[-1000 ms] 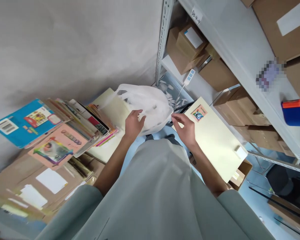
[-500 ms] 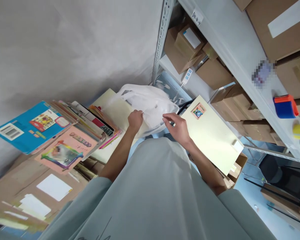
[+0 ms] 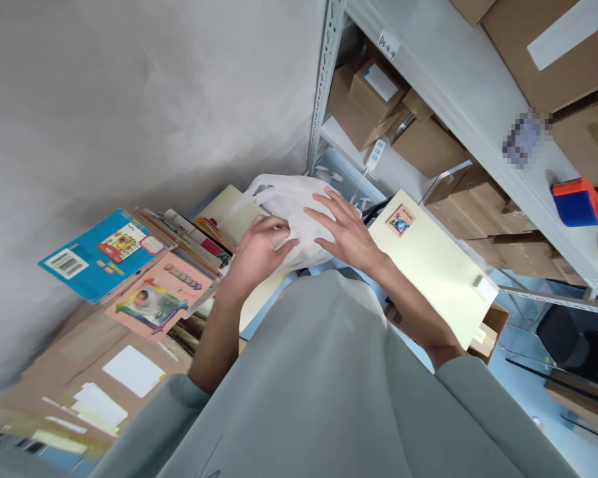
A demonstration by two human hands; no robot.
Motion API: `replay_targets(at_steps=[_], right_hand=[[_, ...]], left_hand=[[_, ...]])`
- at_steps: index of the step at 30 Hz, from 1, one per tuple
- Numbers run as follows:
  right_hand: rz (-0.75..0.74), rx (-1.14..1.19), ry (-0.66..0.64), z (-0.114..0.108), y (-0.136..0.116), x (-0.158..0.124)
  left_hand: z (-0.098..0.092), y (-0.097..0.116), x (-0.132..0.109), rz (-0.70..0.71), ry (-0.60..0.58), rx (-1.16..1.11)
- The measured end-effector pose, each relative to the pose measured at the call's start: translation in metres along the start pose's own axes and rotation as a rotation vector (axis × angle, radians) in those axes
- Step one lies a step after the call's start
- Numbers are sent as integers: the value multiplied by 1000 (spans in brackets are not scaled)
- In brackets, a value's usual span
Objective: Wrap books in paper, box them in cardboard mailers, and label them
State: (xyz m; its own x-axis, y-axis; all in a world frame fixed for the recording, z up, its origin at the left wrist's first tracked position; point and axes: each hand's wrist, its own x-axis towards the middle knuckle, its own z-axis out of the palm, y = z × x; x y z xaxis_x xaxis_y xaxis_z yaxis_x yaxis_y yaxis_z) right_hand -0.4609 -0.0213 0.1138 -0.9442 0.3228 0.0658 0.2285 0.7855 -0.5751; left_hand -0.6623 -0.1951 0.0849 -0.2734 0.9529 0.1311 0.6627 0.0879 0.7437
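Note:
A white plastic bag (image 3: 284, 189) sits crumpled in the middle, its handle loop lying toward the left. At its near left edge is my left hand (image 3: 259, 255), fingers bent and the thumb held apart, with nothing visible in it. My right hand (image 3: 343, 232) spreads its fingers over the right side of the bag; whether the fingertips touch the plastic I cannot tell. Beneath and left of the bag shows a pale yellow surface (image 3: 229, 199). What the bag holds, if anything, cannot be made out.
Left stands a stack of books, with a blue book (image 3: 99, 252) and a pink book (image 3: 162, 302) facing me, over a cardboard box (image 3: 80, 358). Right is a pale yellow panel (image 3: 423, 265) with a small picture. Beyond, a metal shelf (image 3: 428, 73) carries cardboard boxes.
Both hands have gone from closed, pinched fingers to open ones. My right hand has moved up over the bag, while my left hand has come slightly nearer. The view has shifted a little.

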Motion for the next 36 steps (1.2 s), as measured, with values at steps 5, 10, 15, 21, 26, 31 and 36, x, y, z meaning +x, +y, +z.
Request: replay_targets(at_steps=[5, 10, 15, 21, 26, 31, 36], right_hand=[[127, 126, 57, -37, 16, -13], [393, 387, 255, -86, 41, -58], [503, 541, 521, -119, 46, -129], [652, 522, 855, -135, 64, -231], [782, 518, 975, -135, 97, -314], [890, 556, 1023, -136, 142, -391], [1010, 586, 1018, -133, 194, -462]], left_hand=[[-14, 42, 23, 12, -48, -140], [0, 77, 62, -13, -206, -316], [37, 113, 110, 50, -348, -356], [101, 151, 157, 115, -630, -398], [169, 182, 180, 79, -792, -462], [255, 214, 194, 55, -722, -446], [351, 233, 201, 34, -657, -337]])
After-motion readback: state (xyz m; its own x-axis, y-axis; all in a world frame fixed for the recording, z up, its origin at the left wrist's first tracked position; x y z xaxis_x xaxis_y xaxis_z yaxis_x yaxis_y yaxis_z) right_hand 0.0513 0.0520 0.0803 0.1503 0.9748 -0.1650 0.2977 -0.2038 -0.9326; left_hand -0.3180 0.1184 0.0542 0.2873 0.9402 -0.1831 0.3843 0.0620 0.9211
